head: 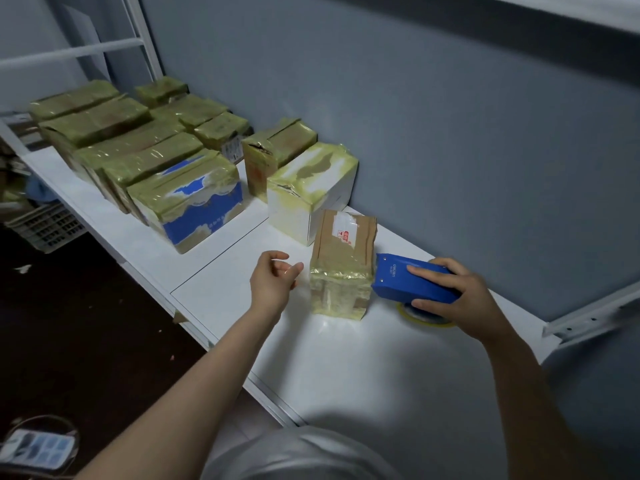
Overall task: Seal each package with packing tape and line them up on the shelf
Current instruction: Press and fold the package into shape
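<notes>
One brown package (341,271) stands between our empty, half-open left hand (273,282) and right hand (460,296) gripping the blue tape dispenser (401,284).

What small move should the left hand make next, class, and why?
Probably set the left hand on the brown package to steady it: that hand hovers open beside it, while the right hand grips the blue tape dispenser at its side.
</notes>
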